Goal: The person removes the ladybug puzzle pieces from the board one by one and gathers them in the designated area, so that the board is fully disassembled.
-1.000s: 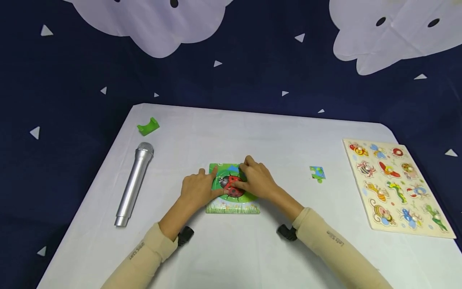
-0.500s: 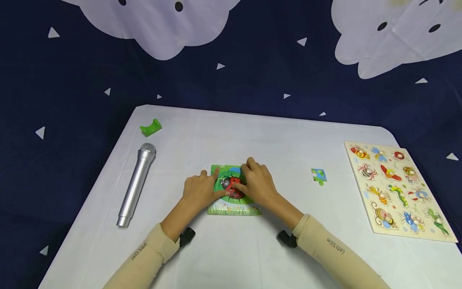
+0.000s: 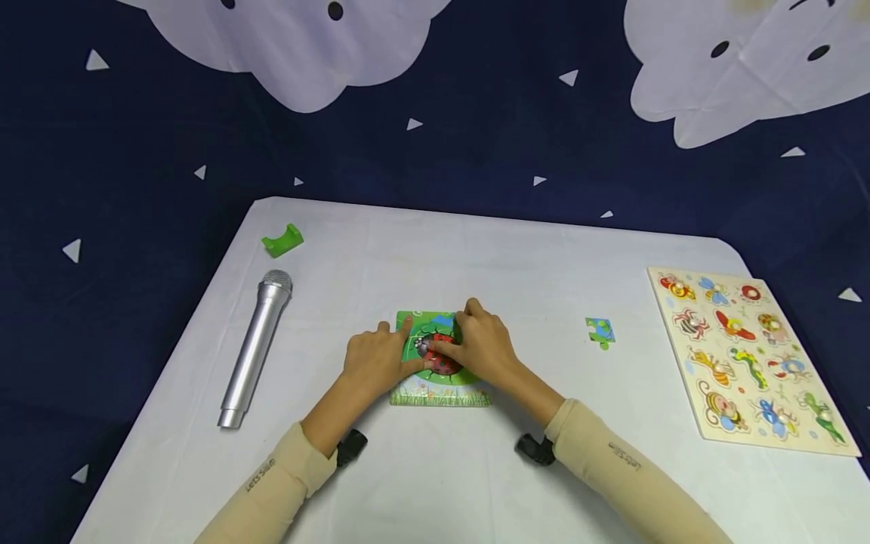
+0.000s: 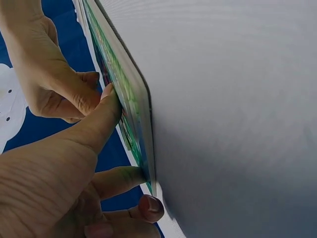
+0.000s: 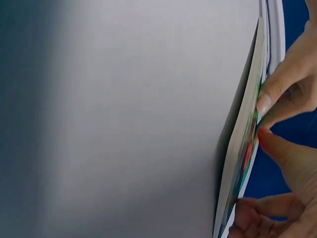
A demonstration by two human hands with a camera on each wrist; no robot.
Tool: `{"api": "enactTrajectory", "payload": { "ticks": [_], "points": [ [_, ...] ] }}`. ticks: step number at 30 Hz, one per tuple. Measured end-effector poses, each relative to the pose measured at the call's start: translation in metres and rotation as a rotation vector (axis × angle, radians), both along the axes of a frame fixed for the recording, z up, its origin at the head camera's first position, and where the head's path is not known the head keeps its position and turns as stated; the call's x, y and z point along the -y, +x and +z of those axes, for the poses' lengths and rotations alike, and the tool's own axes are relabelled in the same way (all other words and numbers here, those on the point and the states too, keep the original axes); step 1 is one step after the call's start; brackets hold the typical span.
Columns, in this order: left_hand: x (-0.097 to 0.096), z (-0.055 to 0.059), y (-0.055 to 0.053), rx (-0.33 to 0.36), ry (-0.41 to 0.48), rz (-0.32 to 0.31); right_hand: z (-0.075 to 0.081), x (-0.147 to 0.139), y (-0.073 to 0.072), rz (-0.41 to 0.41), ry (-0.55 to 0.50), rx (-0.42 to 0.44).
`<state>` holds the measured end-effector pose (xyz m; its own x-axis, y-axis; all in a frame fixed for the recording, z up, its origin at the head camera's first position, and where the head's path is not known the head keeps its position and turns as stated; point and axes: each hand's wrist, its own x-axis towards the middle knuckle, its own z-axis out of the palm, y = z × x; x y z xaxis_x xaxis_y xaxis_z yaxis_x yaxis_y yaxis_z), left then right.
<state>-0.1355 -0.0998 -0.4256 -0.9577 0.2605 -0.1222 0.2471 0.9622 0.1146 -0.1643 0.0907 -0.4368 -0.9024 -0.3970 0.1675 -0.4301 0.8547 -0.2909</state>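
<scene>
A square jigsaw puzzle (image 3: 435,394) with a red ladybug on green lies on the white table. My left hand (image 3: 374,359) rests at its left side, thumb and index finger spread and pressing on its face; in the left wrist view other fingers bend beside the board's edge. My right hand (image 3: 488,340) covers the upper right part, its thumb reaching across the ladybug. In the right wrist view the right thumb (image 5: 275,144) touches the face and its other fingers bend at the board's edge. What lies under the right palm is hidden. A loose blue-green puzzle piece (image 3: 601,332) lies to the right.
A silver microphone (image 3: 254,351) lies on the left of the table, with a green curved block (image 3: 282,240) behind it. At the right edge sits a wooden insect peg puzzle board (image 3: 748,363). A dark blue cloth with clouds (image 3: 476,159) hangs behind the table (image 3: 435,483).
My right thumb has slid slightly left across the ladybug. The left hand stays in place on the puzzle. The head view has shifted a little; the other things lie as before.
</scene>
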Motion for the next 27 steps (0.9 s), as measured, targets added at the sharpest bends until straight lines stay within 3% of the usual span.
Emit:
{"api": "enactTrajectory", "payload": {
  "ticks": [6, 12, 20, 27],
  "points": [
    [0.001, 0.0, 0.001, -0.013, 0.005, -0.002, 0.001, 0.009, 0.003, -0.051, 0.028, -0.025],
    [0.0, 0.0, 0.002, -0.024, 0.004, -0.004, 0.001, 0.011, 0.003, -0.099, 0.02, 0.011],
    [0.0, 0.0, 0.001, -0.008, 0.002, 0.001, 0.003, 0.011, 0.0, -0.115, -0.036, 0.059],
    [0.0, -0.002, 0.0, 0.001, 0.02, 0.005, 0.01, 0.0, 0.001, -0.113, -0.071, 0.041]
  ]
}}
